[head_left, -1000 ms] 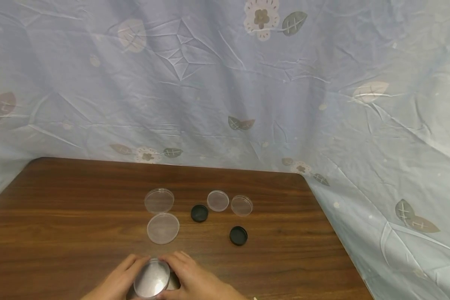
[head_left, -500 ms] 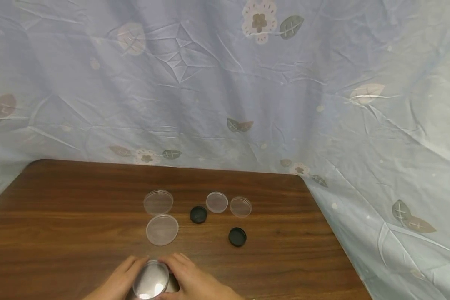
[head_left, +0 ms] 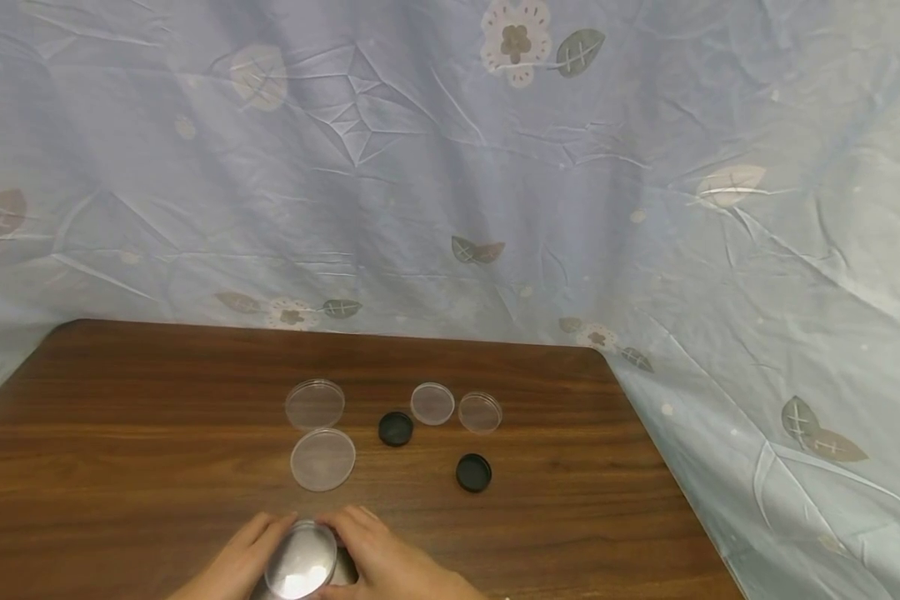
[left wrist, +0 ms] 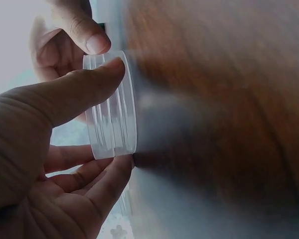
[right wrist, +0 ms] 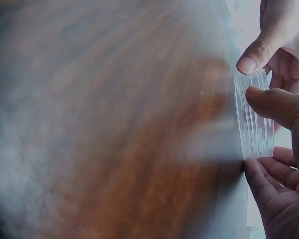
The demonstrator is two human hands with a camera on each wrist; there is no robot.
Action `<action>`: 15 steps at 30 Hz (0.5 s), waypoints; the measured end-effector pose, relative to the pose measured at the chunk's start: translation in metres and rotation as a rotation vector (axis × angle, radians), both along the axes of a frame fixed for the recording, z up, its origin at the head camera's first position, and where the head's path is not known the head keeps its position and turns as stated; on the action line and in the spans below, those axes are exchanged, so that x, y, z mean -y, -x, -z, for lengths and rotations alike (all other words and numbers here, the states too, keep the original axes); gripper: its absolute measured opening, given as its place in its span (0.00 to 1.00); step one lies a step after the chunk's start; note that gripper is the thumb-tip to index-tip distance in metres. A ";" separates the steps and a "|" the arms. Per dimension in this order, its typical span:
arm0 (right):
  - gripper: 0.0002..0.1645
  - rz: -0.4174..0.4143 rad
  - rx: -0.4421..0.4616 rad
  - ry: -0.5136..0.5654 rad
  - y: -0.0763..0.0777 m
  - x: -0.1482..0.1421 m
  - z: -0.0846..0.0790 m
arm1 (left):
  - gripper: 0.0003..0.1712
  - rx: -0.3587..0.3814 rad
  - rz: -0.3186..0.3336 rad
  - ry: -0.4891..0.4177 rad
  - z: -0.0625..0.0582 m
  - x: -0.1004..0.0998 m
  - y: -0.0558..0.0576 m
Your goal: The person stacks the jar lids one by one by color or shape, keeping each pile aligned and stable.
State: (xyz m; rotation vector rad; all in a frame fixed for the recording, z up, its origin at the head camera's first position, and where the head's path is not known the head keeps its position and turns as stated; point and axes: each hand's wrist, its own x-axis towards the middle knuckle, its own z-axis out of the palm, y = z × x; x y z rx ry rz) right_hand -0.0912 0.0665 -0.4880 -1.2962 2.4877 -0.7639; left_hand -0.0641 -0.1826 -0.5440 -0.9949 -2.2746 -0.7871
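Both hands hold one clear round plastic dish (head_left: 302, 560) with its lid, tilted up just above the near edge of the brown wooden table (head_left: 120, 433). My left hand (head_left: 232, 562) grips its left rim; in the left wrist view its thumb (left wrist: 74, 89) and fingers pinch the dish (left wrist: 112, 104). My right hand (head_left: 386, 562) grips the right rim; the right wrist view has its thumb (right wrist: 279, 107) and fingers on the dish (right wrist: 254, 119).
Further back on the table lie two larger clear dishes (head_left: 314, 404) (head_left: 322, 459), two smaller clear dishes (head_left: 432, 403) (head_left: 480, 412) and two black round caps (head_left: 395, 428) (head_left: 473, 472). A pale blue floral cloth (head_left: 495, 167) hangs behind and to the right.
The hands and the dish stay where they were; only the view has shifted slightly.
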 end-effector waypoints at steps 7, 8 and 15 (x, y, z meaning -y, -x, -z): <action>0.41 0.005 -0.006 0.003 -0.002 -0.001 -0.001 | 0.57 0.016 -0.012 0.009 0.000 0.001 -0.002; 0.41 0.005 -0.012 0.004 -0.002 -0.001 -0.001 | 0.57 0.022 -0.013 0.011 0.000 0.001 -0.002; 0.41 0.002 -0.027 0.011 -0.003 -0.002 0.000 | 0.58 0.015 -0.013 0.013 0.001 0.001 -0.002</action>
